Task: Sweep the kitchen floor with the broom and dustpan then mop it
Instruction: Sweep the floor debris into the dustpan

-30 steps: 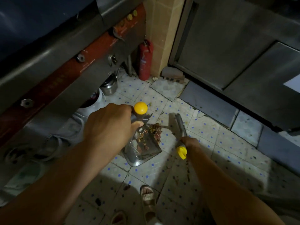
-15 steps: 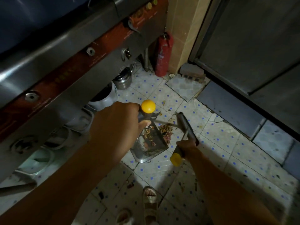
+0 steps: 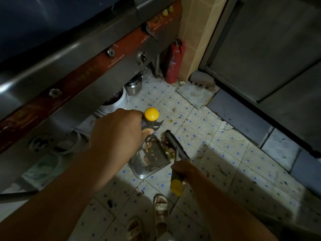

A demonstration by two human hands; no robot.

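Brown scraps [image 3: 167, 145] seemingly nearer dustpan [image 3: 149, 160], left hand [image 3: 116, 133], right hand [image 3: 184, 168] fingers still gripping handles, broom [image 3: 175, 145]

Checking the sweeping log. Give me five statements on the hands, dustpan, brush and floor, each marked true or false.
1. The left hand grips the dustpan handle. True.
2. The dustpan is empty. False: brown debris lies in it.
3. The right hand holds the brush. True.
4. A blue fire extinguisher stands by the wall. False: the fire extinguisher is red.
5. The floor is plain grey concrete. False: it is pale tile with blue dots.
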